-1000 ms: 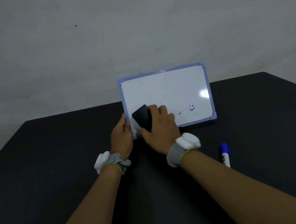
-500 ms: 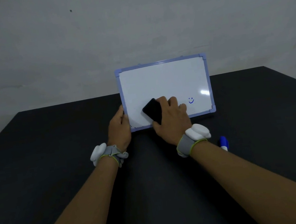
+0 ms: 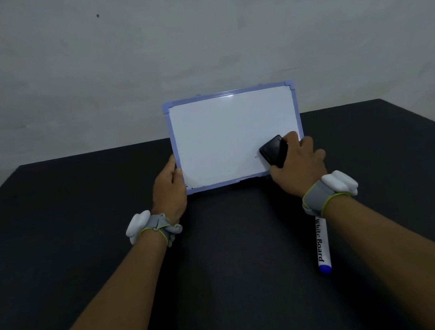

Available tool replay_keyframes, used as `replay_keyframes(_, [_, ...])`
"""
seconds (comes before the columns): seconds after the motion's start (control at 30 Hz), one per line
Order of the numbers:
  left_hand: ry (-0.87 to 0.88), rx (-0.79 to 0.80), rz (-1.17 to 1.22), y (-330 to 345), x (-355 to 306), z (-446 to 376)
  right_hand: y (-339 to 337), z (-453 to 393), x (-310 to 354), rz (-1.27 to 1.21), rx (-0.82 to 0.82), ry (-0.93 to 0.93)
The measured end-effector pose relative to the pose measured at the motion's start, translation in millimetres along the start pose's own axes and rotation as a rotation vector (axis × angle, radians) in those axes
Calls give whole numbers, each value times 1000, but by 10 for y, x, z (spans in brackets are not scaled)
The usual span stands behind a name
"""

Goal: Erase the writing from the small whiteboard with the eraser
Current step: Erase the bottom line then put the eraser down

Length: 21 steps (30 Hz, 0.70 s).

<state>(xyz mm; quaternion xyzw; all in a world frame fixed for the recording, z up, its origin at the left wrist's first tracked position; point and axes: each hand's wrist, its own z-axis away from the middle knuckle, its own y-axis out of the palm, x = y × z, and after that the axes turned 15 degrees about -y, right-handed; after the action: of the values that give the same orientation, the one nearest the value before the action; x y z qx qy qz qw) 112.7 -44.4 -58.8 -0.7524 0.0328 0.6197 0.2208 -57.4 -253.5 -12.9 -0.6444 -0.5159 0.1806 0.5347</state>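
Observation:
A small whiteboard [image 3: 223, 133] with a pale blue frame stands tilted on the black table. My left hand [image 3: 168, 190] grips its lower left edge. Pressed against the board's lower right corner is a black eraser [image 3: 274, 151], held in my right hand [image 3: 298, 168]. The white surface shows no blue marks; a faint smudge sits just left of the eraser, and dark specks lie along the bottom frame near the left corner. Both wrists wear grey bands with white pods.
A whiteboard marker [image 3: 321, 245] with a blue cap lies on the black table [image 3: 237, 259] under my right wrist, pointing toward me. A pale wall [image 3: 194, 43] rises behind the table's far edge.
My right hand slid the eraser from the board's lower left to its lower right. The small blue smiley marks are gone. My left hand kept its grip on the board.

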Motion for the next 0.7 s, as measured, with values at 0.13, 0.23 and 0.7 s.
replay_keyframes(0.13, [4,-4,4,6,-17,27,-19,-28,-157,-43,3,133])
replay_keyframes(0.23, [7,-4,16,2,-50,54,-48,-40,-160,-108,-4,187])
replay_keyframes(0.7, [4,-13,-22,10,-51,31,18,126,315,-124,17,94])
